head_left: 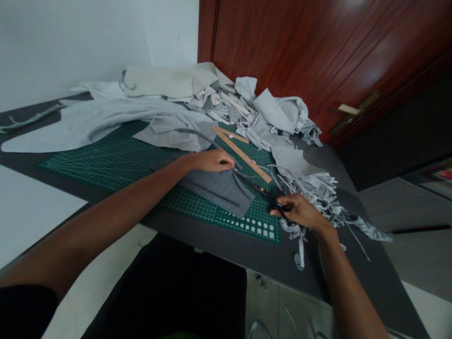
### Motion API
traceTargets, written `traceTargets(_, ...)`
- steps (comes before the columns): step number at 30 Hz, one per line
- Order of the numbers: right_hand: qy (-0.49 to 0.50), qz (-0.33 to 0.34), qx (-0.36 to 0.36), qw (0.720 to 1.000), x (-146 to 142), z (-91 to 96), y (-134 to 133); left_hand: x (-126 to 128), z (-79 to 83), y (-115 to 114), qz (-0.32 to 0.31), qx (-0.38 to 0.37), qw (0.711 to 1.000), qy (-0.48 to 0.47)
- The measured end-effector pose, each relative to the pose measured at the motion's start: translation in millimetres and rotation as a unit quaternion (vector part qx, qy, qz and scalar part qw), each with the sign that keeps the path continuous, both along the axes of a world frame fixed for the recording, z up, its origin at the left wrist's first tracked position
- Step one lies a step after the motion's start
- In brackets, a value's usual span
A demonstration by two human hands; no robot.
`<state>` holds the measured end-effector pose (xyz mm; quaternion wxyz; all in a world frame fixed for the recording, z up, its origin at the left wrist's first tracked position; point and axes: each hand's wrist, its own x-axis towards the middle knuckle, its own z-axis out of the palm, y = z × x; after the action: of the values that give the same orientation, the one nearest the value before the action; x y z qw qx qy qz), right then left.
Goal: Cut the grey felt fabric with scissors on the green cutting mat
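My left hand point(215, 160) is closed in a pinch on a piece of dark grey fabric point(221, 188) that lies over the green cutting mat point(95, 162). In my right hand point(298, 210) is a pair of black scissors point(270, 197), fingers through the handles. The blades point left and meet the fabric's edge just beside my left fingers; whether they are apart I cannot tell. A narrow grey strip point(197, 134) curves up behind my left hand. Beyond the scissors, two wooden rulers point(247, 158) form a narrow V on the mat.
Pale fabric pieces point(169, 81) lie along the back of the dark table point(212, 245). A heap of scraps and thin strips point(318, 188) spreads over the right side, near my right hand. A white wall stands behind on the left, a reddish wooden door point(282, 42) at the back.
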<state>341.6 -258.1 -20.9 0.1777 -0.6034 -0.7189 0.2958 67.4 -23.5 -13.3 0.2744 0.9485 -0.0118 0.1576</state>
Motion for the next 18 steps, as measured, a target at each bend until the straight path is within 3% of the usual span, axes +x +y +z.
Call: traceTargets(18, -0.011, -0.015, -0.011, 1.0, -0.1, -1.6, -0.9, 0.0, -1.6, 2.5, -0.001, -0.005, 1.0, 0.005)
